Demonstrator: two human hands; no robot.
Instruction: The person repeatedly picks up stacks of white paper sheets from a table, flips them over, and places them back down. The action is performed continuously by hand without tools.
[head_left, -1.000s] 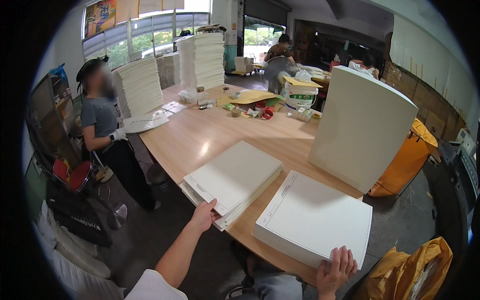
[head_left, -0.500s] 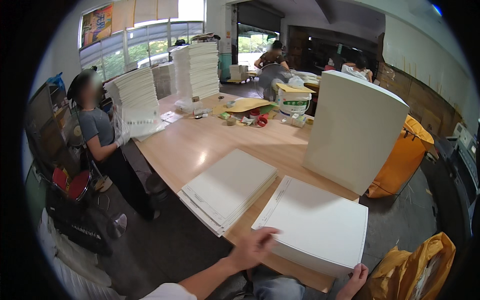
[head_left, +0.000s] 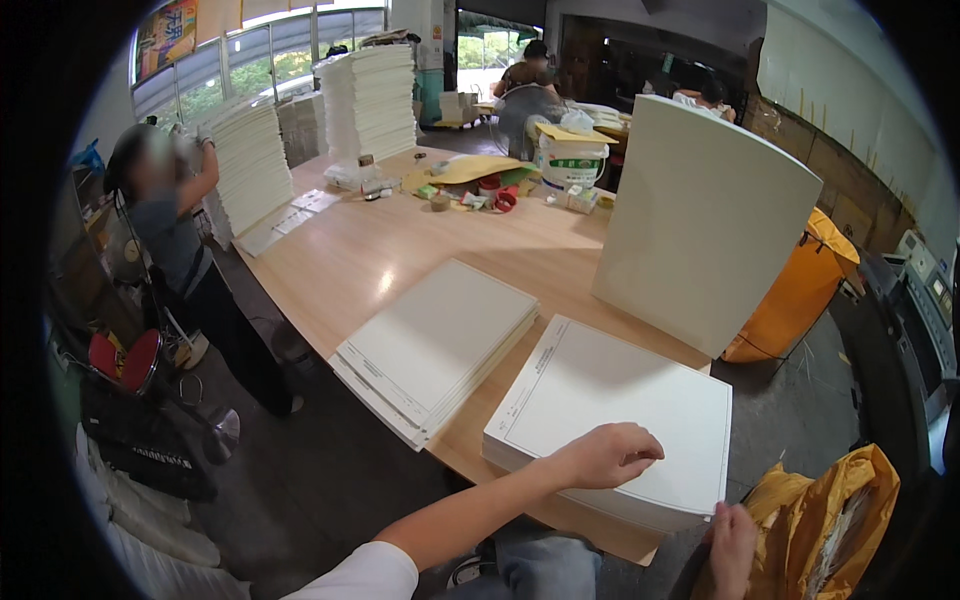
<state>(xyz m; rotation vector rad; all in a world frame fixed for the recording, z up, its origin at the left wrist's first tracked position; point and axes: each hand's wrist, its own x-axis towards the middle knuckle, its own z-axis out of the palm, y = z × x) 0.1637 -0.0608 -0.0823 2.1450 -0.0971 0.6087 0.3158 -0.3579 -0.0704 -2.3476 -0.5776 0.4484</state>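
A thick stack of white printed sheets lies at the near edge of the table. My left hand is over its top sheet, fingers loosely bent, with a gap between thumb and fingertips and nothing visible in it. At the stack's near right corner is my right hand, its fingertips beside the paper edge; blur hides whether they grip any sheet. To the left lies a lower stack of similar sheets, its lower layers slightly offset.
A tall upright white block of paper stands behind the stack. Tape rolls and a white bucket sit farther back. Tall paper piles rise at the far left, near a co-worker. A yellow bag is at the near right.
My left hand has moved right, from the stack's near left edge to over the top sheet. My right hand has dropped slightly at the corner. The left co-worker's arm has risen to the pile.
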